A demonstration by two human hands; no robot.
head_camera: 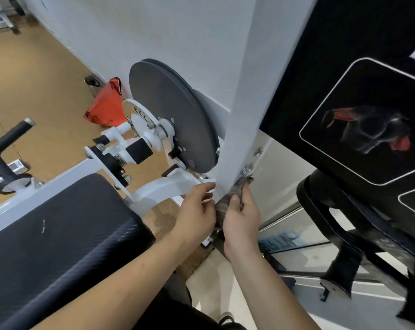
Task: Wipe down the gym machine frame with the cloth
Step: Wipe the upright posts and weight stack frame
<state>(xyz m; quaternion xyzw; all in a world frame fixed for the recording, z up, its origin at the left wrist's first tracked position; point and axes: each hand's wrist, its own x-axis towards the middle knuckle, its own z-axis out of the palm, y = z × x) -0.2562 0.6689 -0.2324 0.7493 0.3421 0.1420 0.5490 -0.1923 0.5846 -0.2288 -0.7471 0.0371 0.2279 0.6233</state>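
- Black foam-gripped handle at 9 o'clock of the view; not part of this step.
- Black padded seat fills 7 to 8 o'clock, with the left forearm passing over its right edge.
- Orange bag on the floor at 10 o'clock, against the wall.
- Grey disc at 11 o'clock of the hands, mounted just left of the post.
- Left hand: fingers fairly straight, tips touching the post's left edge. No grip that I can make out.
- White frame post runs from 12 o'clock down to view centre. Painted steel and rigid, so it should take firm pressure without flexing.
- Cloth: grey-brown, wadded against the post's lower end just below the bolts, at 5 o'clock of view centre. It touches the post face and wraps toward the right side.
- Handling judgement: the cloth is soft, light and limp. It will bunch and slip unless palmed, so hold it as a wad with the thumb across it. The bolt heads may snag it.
- Right hand: fingers and thumb curled round the cloth, pressing it to the post. The two hands sit close together, either side of the post.
- Black placard with a muscle diagram at 2 to 3 o'clock, adjoining the post's right edge.
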